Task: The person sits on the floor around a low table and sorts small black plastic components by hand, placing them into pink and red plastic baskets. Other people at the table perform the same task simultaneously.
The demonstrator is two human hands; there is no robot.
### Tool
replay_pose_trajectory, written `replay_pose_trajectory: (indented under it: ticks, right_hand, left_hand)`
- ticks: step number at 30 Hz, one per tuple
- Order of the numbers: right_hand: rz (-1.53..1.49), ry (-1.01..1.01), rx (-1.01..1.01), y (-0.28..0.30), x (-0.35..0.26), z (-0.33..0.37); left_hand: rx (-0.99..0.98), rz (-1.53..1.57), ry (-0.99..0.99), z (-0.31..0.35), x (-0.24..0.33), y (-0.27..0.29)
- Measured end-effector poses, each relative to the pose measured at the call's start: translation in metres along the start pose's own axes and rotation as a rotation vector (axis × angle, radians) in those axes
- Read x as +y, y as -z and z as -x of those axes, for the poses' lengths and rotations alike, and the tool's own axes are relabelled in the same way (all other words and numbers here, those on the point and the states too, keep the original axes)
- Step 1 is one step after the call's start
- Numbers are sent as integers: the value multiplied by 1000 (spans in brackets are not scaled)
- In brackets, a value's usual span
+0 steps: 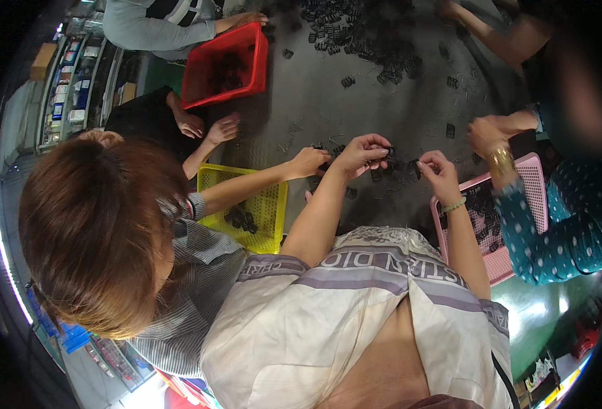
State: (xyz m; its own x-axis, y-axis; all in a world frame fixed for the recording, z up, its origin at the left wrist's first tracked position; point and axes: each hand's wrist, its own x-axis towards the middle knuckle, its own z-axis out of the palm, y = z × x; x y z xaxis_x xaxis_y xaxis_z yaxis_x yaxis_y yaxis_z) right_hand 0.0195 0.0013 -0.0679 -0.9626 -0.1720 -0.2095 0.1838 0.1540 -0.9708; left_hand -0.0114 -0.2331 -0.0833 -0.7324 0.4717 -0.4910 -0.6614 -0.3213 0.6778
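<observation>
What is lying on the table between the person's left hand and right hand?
In the head view, small black clips lie on the grey table between the left hand and right hand.

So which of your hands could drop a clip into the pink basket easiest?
Probably the right hand: it hovers right beside the pink basket, by its near rim. The left hand pinches a black clip farther over, toward the yellow basket.

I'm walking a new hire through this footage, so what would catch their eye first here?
Probably the bright baskets ringing the dark table: a red basket at top left, a yellow basket left of centre, a pink basket on the right. Next, the person's left hand and right hand at centre, pinching small black parts, with a heap of black parts at top.
</observation>
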Motion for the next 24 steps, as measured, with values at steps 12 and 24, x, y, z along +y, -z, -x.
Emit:
replay_pose_trajectory:
  ticks: [12, 24]
  right_hand:
    - [-389, 12, -188, -7, -27, 19]
    - [-644, -56, -141, -10, -16, 13]
  left_hand:
    - [-176, 31, -54, 7, 39, -69]
    - [-166, -169, -33, 8, 49, -73]
